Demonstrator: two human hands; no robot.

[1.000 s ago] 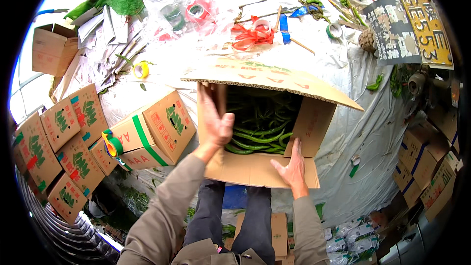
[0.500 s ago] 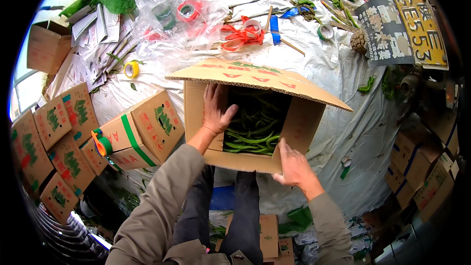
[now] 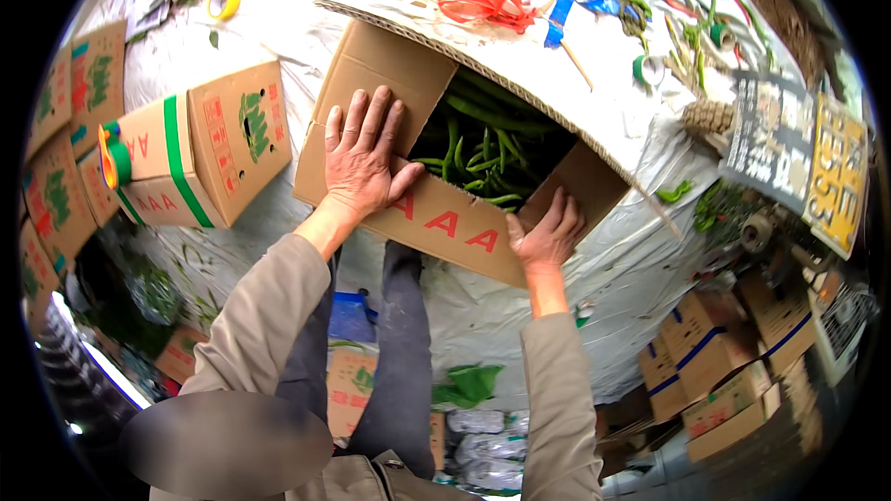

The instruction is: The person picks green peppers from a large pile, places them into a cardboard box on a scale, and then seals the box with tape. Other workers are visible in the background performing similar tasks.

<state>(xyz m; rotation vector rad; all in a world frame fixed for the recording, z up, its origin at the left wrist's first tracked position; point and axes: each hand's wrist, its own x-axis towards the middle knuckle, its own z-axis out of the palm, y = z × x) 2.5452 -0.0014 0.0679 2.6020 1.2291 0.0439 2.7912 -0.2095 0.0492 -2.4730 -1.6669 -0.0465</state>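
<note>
An open cardboard box (image 3: 445, 227) with red print on its front stands tilted in front of me, holding long green peppers (image 3: 492, 153). My left hand (image 3: 362, 158) lies with spread fingers on the box's left flap, its thumb reaching over the front edge. At the front right corner, my right hand (image 3: 550, 230) rests on the right flap with fingers stretched and thumb apart, towards the printed front panel. The far flap stands raised and hides part of the peppers. Both hands press on the cardboard without a closed grip.
A taped cardboard box (image 3: 209, 153) with an orange and green tape dispenser (image 3: 114, 160) stands left, beside stacked boxes (image 3: 65, 190). Red ribbon (image 3: 487, 0) and yellow tape (image 3: 224, 2) lie on the white sheeting (image 3: 278, 0). More boxes (image 3: 710, 334) and a vehicle plate (image 3: 837, 176) are right.
The box now sits turned clockwise, and its printed front panel has come into sight. My left hand has shifted onto the left flap; my right hand has moved onto the right flap. The view has shifted.
</note>
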